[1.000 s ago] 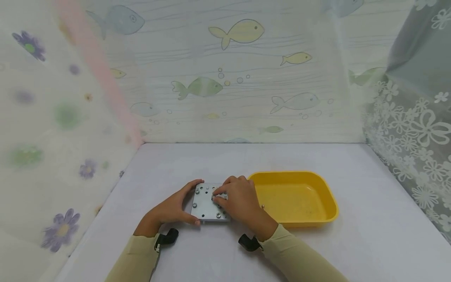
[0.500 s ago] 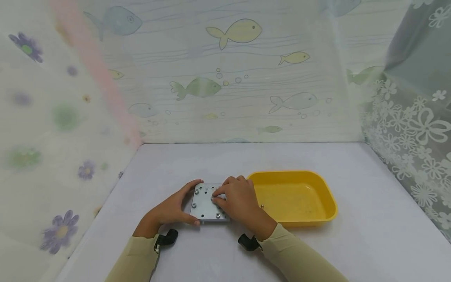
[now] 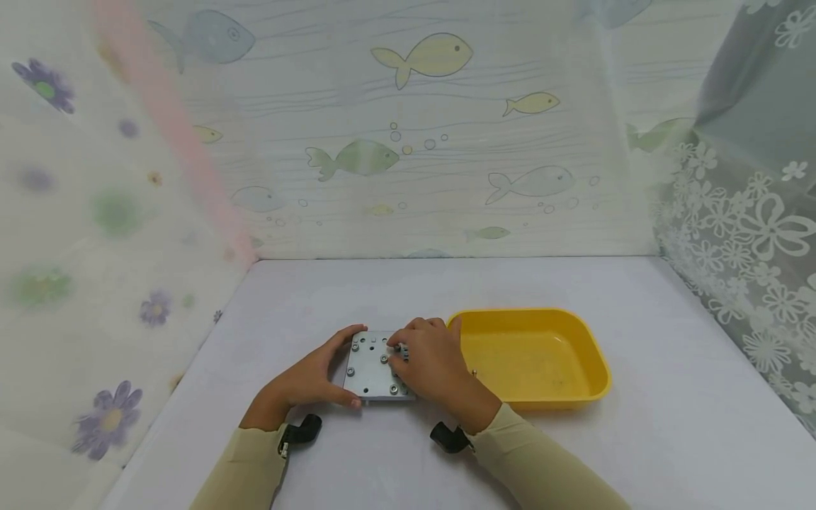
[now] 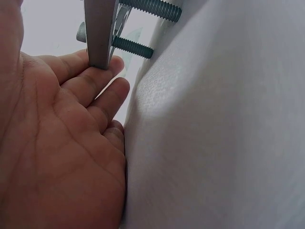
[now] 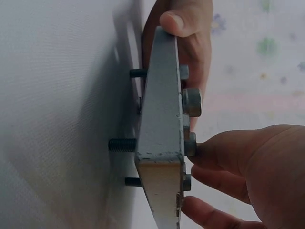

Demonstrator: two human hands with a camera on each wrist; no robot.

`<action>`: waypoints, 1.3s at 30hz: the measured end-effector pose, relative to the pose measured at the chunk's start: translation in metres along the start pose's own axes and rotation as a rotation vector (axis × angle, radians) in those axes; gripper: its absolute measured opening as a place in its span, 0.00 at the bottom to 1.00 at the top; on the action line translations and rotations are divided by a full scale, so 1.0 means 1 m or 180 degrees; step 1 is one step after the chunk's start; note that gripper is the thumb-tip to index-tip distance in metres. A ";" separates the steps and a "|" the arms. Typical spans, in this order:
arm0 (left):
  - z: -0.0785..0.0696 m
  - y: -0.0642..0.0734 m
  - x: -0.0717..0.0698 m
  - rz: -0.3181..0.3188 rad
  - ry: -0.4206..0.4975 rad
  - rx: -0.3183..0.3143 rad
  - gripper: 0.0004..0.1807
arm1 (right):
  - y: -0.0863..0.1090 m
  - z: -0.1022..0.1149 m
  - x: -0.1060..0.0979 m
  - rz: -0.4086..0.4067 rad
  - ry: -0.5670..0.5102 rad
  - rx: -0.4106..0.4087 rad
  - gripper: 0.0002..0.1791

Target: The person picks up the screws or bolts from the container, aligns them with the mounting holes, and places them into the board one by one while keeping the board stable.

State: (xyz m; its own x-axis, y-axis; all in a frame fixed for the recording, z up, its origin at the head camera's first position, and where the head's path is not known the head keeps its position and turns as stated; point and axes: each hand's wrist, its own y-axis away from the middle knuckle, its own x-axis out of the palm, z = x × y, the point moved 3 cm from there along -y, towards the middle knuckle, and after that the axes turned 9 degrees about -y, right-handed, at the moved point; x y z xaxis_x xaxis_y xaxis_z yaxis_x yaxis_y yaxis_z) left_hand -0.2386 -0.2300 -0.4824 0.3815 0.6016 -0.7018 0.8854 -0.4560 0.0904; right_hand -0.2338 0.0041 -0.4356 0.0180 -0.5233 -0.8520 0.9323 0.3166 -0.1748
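Observation:
A thick silver metal plate with several socket head bolts through it stands just above the white table on the bolt shanks. My left hand holds it by the left side, thumb at the near edge and fingers at the far edge. In the left wrist view, fingertips touch the plate beside a threaded shank. Over the plate's right part, my right hand has thumb and index finger curled round a bolt. The right wrist view shows a digit touching a bolt head; the hand hides several other bolts.
A yellow tray stands right behind my right hand, with a small screw near its left side. White cloth covers the table. Printed curtains hang at the back and sides.
My right thumb and index finger have left a bolt near the plate's middle, now visible, and shifted slightly right to another bolt. My left hand keeps its hold on the plate.

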 end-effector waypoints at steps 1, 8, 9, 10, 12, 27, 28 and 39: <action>0.001 0.000 0.000 -0.0004 -0.0006 -0.0005 0.71 | -0.001 -0.001 0.000 0.0035 -0.0036 0.0030 0.11; 0.004 0.002 -0.002 -0.0012 0.0008 -0.0029 0.71 | -0.007 -0.003 0.001 0.0292 -0.0526 0.0259 0.14; 0.004 0.002 -0.002 -0.0015 0.0008 -0.0027 0.71 | -0.008 -0.003 0.001 0.0317 -0.0586 0.0274 0.15; 0.005 0.002 -0.002 -0.0018 0.0008 -0.0023 0.70 | -0.009 -0.004 0.000 0.0342 -0.0634 0.0286 0.16; 0.006 0.002 -0.002 -0.0025 0.0003 -0.0013 0.70 | -0.010 -0.004 -0.001 0.0375 -0.0720 0.0330 0.18; 0.004 0.004 -0.002 -0.0003 0.0118 0.0060 0.70 | -0.011 -0.007 -0.015 0.0581 -0.1203 0.0341 0.17; 0.004 0.003 -0.001 -0.0002 0.0117 0.0063 0.70 | -0.011 -0.007 -0.017 0.0599 -0.1198 0.0322 0.17; 0.000 0.001 0.000 0.0021 0.0113 -0.0052 0.71 | -0.013 -0.016 -0.043 0.0587 -0.1067 0.0192 0.16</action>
State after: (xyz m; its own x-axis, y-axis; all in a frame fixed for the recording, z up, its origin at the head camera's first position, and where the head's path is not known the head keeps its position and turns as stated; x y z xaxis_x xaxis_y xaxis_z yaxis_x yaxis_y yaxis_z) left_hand -0.2372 -0.2305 -0.4823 0.3964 0.6217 -0.6756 0.8869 -0.4495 0.1068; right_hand -0.2522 0.0353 -0.4047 0.2951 -0.6947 -0.6560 0.9218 0.3876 0.0043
